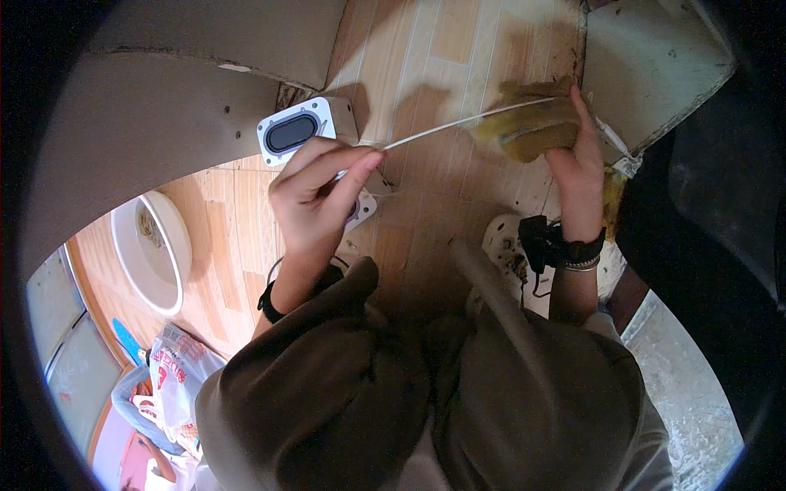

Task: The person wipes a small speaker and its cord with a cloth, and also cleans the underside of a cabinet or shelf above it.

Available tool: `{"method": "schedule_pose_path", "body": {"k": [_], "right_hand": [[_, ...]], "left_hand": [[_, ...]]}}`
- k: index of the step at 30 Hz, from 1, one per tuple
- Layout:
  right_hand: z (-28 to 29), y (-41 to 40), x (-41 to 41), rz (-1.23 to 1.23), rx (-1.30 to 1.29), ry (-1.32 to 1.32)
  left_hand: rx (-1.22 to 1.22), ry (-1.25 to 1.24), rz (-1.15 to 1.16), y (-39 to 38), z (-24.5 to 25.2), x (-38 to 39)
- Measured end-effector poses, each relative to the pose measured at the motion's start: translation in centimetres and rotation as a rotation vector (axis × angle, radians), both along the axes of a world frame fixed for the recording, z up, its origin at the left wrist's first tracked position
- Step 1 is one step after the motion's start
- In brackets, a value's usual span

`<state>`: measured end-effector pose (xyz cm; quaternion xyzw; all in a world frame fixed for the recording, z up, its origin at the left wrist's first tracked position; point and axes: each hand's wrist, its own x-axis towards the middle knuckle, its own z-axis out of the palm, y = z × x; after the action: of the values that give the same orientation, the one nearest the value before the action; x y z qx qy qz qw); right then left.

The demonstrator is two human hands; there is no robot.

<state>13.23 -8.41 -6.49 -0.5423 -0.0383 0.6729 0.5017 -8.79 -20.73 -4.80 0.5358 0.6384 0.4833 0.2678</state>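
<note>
My left hand [319,190] pinches a thin white cable [454,124] between thumb and fingers, above two small white speakers. One speaker [296,132] with a dark oval front shows just beyond the hand; the other [362,212] is mostly hidden behind it. The cable runs taut to my right hand [577,147], which is closed around a wet-looking yellow-brown cloth [534,132]. The cable's far part lies against the cloth. Close beyond the right hand is a white connector or plug [614,140], too unclear to name exactly.
A white plastic basin [184,245] holding a cloth in liquid stands on the wood-look floor at left. Lower left are a white plastic bag [178,374], a bin and part of another person. Furniture panels border the top left and right. A white slipper [503,236] shows near my right wrist.
</note>
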Motion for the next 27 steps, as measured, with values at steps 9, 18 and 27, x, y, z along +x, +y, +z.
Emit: {"method": "schedule_pose_path", "body": {"k": [9, 18, 27], "right_hand": [[-3.3, -0.7, 2.4, 0.015, 0.176, 0.092], [-3.9, -9.5, -0.4, 0.941, 0.741, -0.194], [-0.6, -8.5, -4.4, 0.683, 0.015, 0.599]], "left_hand": [[-0.068, -0.018, 0.050, 0.7, 0.0, -1.2], [0.053, -0.140, 0.146, 1.3, -0.3, -1.3], [-0.055, -0.153, 0.128, 0.5, -1.0, -2.4]]}}
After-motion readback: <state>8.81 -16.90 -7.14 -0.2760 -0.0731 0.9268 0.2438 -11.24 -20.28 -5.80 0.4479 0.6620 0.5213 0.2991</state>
